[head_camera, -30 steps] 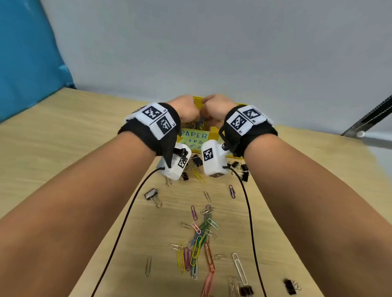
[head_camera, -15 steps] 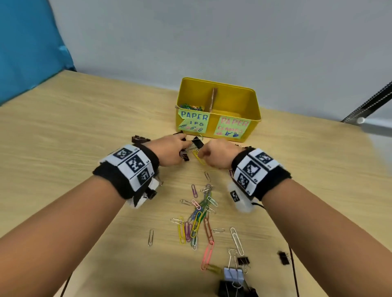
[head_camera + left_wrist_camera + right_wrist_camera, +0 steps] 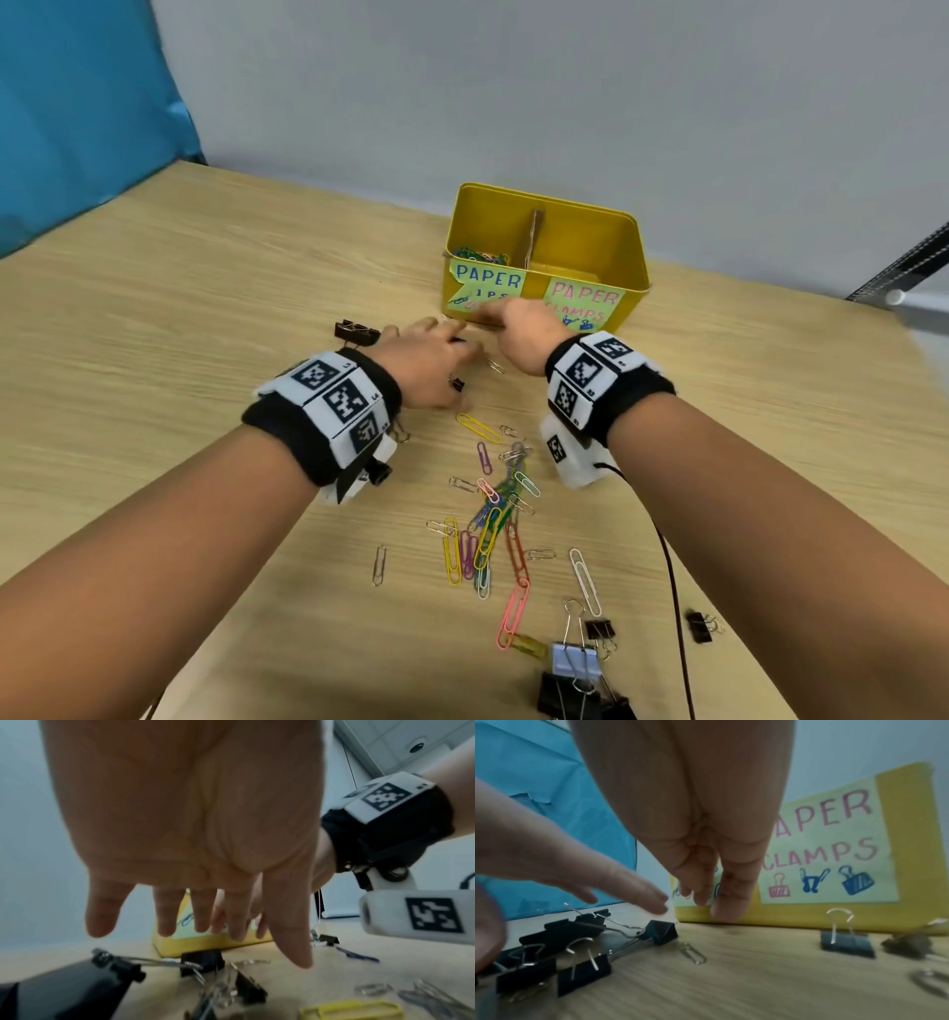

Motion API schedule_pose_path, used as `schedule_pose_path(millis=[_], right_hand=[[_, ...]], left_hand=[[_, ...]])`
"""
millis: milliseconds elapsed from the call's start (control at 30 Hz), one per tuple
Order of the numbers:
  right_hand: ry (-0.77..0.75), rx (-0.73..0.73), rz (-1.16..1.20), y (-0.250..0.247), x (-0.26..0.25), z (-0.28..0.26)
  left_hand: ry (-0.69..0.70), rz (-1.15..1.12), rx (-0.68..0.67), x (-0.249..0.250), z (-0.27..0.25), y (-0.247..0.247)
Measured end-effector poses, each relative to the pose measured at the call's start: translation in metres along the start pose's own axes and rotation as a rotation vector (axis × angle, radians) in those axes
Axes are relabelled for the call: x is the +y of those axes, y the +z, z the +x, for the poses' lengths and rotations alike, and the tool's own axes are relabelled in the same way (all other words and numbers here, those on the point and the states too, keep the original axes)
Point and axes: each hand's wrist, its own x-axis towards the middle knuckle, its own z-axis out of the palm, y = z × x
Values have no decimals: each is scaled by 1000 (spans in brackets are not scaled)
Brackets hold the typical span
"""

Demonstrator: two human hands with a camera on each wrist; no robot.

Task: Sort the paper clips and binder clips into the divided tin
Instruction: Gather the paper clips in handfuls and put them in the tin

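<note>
The yellow divided tin (image 3: 631, 267) stands at the back of the table, with a cardboard divider (image 3: 535, 234) and coloured paper clips (image 3: 480, 254) in its left compartment. Its labels read PAPER CLIPS and PAPER CLAMPS (image 3: 829, 841). My left hand (image 3: 436, 349) hovers palm down with fingers spread (image 3: 200, 914) over black binder clips (image 3: 200, 961) just before the tin. My right hand (image 3: 513, 329) points its straight fingers (image 3: 729, 902) down at the tin's front wall and holds nothing. A small silver paper clip (image 3: 693, 953) lies below it.
A pile of coloured paper clips (image 3: 488, 514) lies mid-table between my forearms. More binder clips sit at the near edge (image 3: 575, 673), at the right (image 3: 699, 626) and left of my left hand (image 3: 357, 331). A black cable (image 3: 672, 591) trails from my right wrist.
Both hands came down from above the tin to the table in front of it. The left hand's fingers have spread out over the binder clips.
</note>
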Motion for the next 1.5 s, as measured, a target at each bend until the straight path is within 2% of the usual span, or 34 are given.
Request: schedule_pose_path(millis=[67, 200, 333, 467, 533, 633, 700, 767, 833, 967, 1033, 1100, 1233, 1367, 1433, 1500], right_hand=[[-71, -39, 4, 1, -6, 5], [-167, -99, -82, 7, -17, 15], [-119, -193, -215, 8, -22, 19], [-49, -128, -159, 3, -6, 1], [-25, -87, -64, 7, 9, -13], [-33, -137, 89, 15, 24, -33], [-24, -148, 216, 16, 29, -41], [-3, -76, 274, 14, 31, -45], [2, -40, 186, 16, 29, -49], [-57, -142, -28, 34, 23, -67], [-68, -240, 5, 35, 24, -79], [-55, -255, 74, 30, 27, -88], [0, -134, 7, 33, 34, -92], [3, -163, -90, 53, 23, -110], [-55, -196, -83, 60, 14, -120], [-98, -254, -76, 62, 10, -125]], left_hand=[[-6, 77, -130, 0, 1, 5], [-23, 136, -176, -4, -6, 9], [-39, 130, -193, -6, -10, 9], [-65, 119, -197, -7, -9, 7], [-57, 100, -134, -6, -10, 5], [15, 50, 85, 2, -11, 7], [76, -49, 151, 11, -10, 9], [103, -142, 104, 21, -12, 12], [109, -159, 50, 28, -14, 16], [165, -150, 15, 35, -20, 27], [186, -171, 0, 34, -26, 30], [179, -213, -33, 31, -35, 31], [85, -243, -46, 11, -59, 34], [-62, -210, -245, -4, -90, 54], [-69, -199, -233, 1, -95, 65], [-49, -292, -190, 9, -90, 69]])
